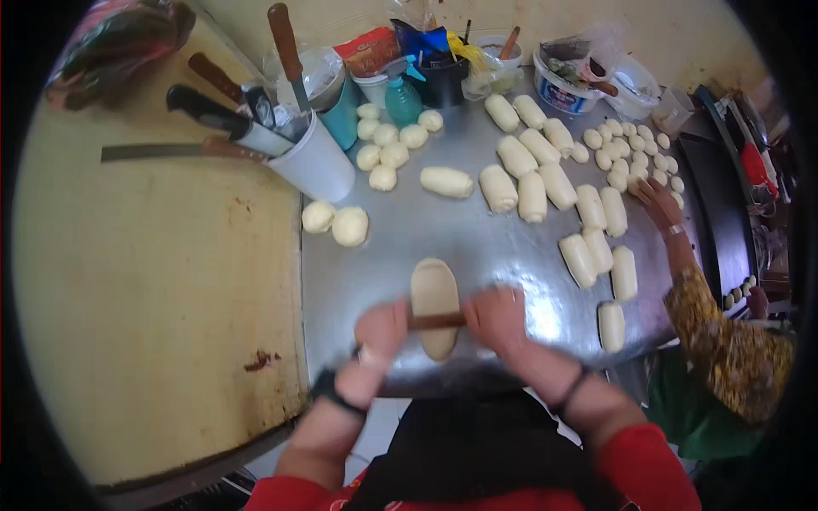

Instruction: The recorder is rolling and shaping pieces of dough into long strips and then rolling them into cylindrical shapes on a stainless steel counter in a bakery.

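A thin brown rolling pin (438, 321) lies crosswise over a long, flattened oval of dough (434, 285) near the front edge of the metal table. My left hand (382, 328) is closed round the pin's left end, and my right hand (497, 318) grips its right end. Both hands look slightly blurred. Beyond the flat piece sits a single rolled-up dough log (446, 182). Two round dough balls (349, 226) rest to the far left of my hands. Several more dough rolls (578, 261) are spread over the right side of the table.
At the right, a co-worker's hand (658, 204) reaches toward several small dough balls (635, 149). A white container (315, 162) of knives stands at the left beside the wooden board (162, 298). A spray bottle (402, 98), tubs and bags line the back; black trays (716, 204) flank the right.
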`<state>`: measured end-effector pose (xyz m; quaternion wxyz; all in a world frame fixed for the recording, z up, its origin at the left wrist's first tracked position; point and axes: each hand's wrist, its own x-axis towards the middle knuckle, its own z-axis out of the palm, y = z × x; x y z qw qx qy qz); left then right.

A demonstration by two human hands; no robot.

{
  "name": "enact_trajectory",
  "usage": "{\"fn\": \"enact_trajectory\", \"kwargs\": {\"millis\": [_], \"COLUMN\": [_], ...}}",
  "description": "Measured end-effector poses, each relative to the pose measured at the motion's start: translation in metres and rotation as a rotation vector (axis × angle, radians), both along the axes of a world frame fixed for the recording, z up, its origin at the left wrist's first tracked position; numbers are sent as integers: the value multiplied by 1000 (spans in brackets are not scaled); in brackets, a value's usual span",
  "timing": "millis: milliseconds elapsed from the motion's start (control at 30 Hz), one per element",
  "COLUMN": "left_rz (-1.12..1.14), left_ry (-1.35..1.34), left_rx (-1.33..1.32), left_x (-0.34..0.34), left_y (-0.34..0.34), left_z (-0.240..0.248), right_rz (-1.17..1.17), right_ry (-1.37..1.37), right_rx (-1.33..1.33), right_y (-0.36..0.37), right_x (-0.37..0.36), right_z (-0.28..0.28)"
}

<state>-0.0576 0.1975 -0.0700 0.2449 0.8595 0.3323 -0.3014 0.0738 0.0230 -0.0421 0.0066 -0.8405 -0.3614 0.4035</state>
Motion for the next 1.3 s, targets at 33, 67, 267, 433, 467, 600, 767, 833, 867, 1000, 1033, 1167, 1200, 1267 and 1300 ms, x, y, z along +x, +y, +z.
{"fn": "enact_trajectory", "kwargs": {"millis": [33,67,267,433,467,600,767,833,867,1000,1033,1167,1200,1267,1300], "left_rz": [6,10,-284,-389,-475,-26,287,57,45,-156,-76,96,95,118,70], "left_ry": [-220,-441,-647,-507,-508,-1125,-885,-877,-874,-689,-564,-594,-630,-672,-737], "left_rx": [-5,-6,382,49,58,-78,68,292,282,-23,-320,-700,-692,-669,-528], "left_x": [18,28,-100,-179,-191,-179,-35,6,16,37,37,0,-3,-2,1], "left_y": [18,35,-57,-102,-103,-88,-40,-17,-9,-1,-4,-13,-17,-11,-5], "left_z": [-6,-20,-84,-55,-57,-64,-61,-82,-82,-45,-24,70,92,114,119], "right_rz": [-50,-99,70,230,307,-27,-525,-518,-545,-522,-442,-176,-132,-63,-161], "right_ry": [-106,-215,-498,-272,-225,-276,-346,-420,-551,-428,-318,-18,245,514,454], "right_rx": [116,237,283,516,471,782,588,557,570,800,879,1109,981,834,864], "right_y": [12,24,-68,-142,-151,-187,-153,-132,-125,-97,-89,-39,-27,-12,-9], "right_x": [21,33,-80,-119,-117,-107,-55,-31,-24,-10,-14,-37,-34,-29,-28], "right_z": [-1,-19,-98,-81,-73,-78,-57,-62,-59,-63,-72,-20,0,42,65]}}
